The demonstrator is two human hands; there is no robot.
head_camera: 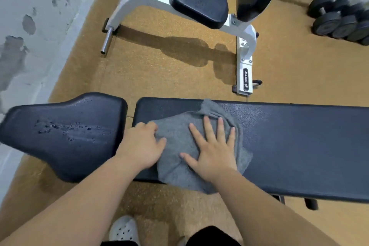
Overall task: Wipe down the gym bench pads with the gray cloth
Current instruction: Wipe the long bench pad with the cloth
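Right hand (213, 152) presses gray cloth (176, 136) onto bench pad (299, 146); left hand (139, 146) grips its edge.

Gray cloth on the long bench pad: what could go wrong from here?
1. The gray cloth hangs over the near edge of the long pad; under the flat right hand it may slide off.
2. The seat pad carries wet-looking specks that could be missed.
3. The left hand may drag it into the gap between pads.

Gym, prob. a small weights rm: black padded bench (299, 146) w/ separate seat pad (60, 136), 2nd white-framed bench (199, 5) behind, row of dumbbells (339, 24) top right, speckled tan rubber floor (169, 70), scuffed painted wall (30, 26).
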